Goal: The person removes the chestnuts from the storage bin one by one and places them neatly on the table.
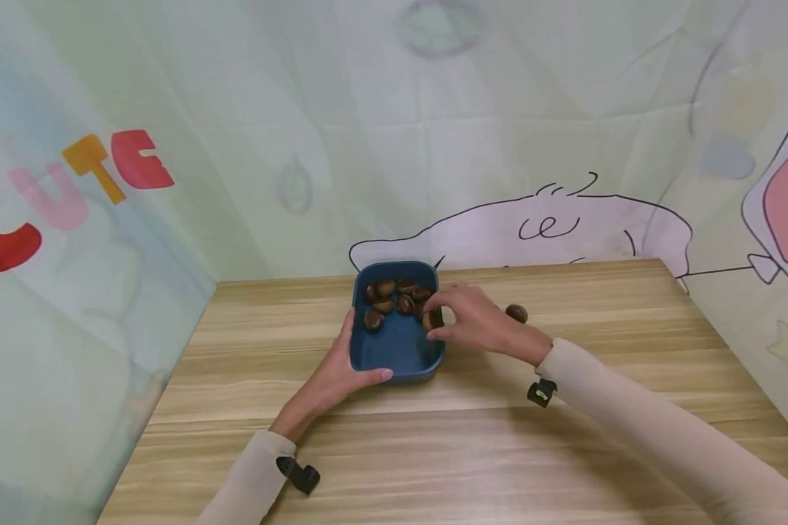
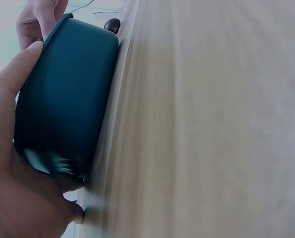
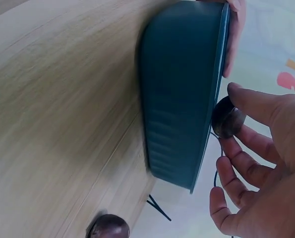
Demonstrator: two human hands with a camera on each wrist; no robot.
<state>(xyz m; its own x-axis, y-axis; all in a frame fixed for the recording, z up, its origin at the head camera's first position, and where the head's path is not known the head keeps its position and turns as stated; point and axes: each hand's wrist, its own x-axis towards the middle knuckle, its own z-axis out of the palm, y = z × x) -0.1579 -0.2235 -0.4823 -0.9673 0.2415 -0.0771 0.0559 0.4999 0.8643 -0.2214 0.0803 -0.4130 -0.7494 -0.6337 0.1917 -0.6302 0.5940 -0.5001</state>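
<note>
A dark blue rectangular box [image 1: 394, 350] stands on the table with several brown chestnuts [image 1: 384, 305] inside, mostly toward its far end. My left hand [image 1: 335, 368] holds the box at its near left corner, thumb along the near rim and fingers along the left side. Between thumb and fingers, my right hand [image 1: 469, 317] pinches a chestnut [image 3: 227, 118] at the box's right rim. Another chestnut [image 1: 516, 313] lies on the table just beyond my right wrist; the right wrist view also shows a loose chestnut [image 3: 108, 227] there.
The wooden table [image 1: 433, 452] meets a printed cloth backdrop [image 1: 368, 146] along its far edge. Each sleeve cuff carries a small black camera; one [image 1: 298, 475] is on the left wrist, one [image 1: 541, 392] on the right.
</note>
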